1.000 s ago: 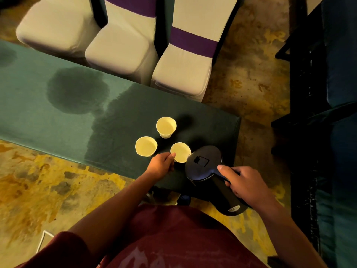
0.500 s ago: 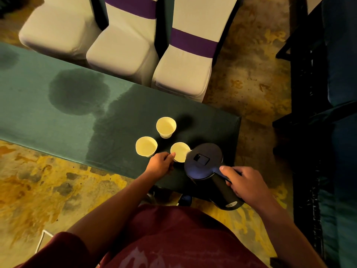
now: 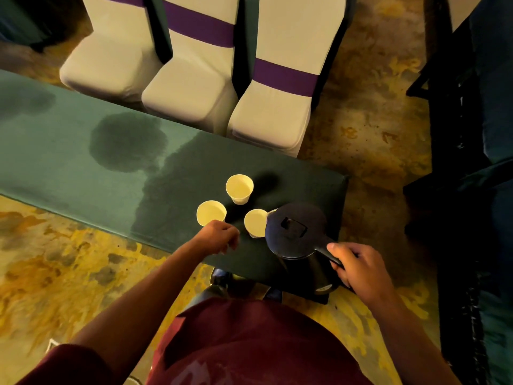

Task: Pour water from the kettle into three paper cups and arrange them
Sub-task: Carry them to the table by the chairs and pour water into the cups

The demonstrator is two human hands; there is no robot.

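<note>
Right hand (image 3: pixel 361 269) clamps the kettle (image 3: pixel 295 232) handle, spout over the nearest cup (image 3: pixel 255 222). Left hand (image 3: pixel 218 238), loosely curled, holds nothing. Tilt slowly; steady that cup.

Dressed in a dark maroon short-sleeved shirt (image 3: pixel 249 343), loose over the torso, with a faint pale print low on the front, too dim to read. Left sleeve (image 3: pixel 69 365) ending far back from the left hand (image 3: pixel 219 240), near the shoulder; forearm bare from there down. Right hand (image 3: pixel 358 270) and forearm bare as well, no watch, ring or band showing. Dark shoes (image 3: pixel 220 276) below the shirt hem, between the two hands.
</note>
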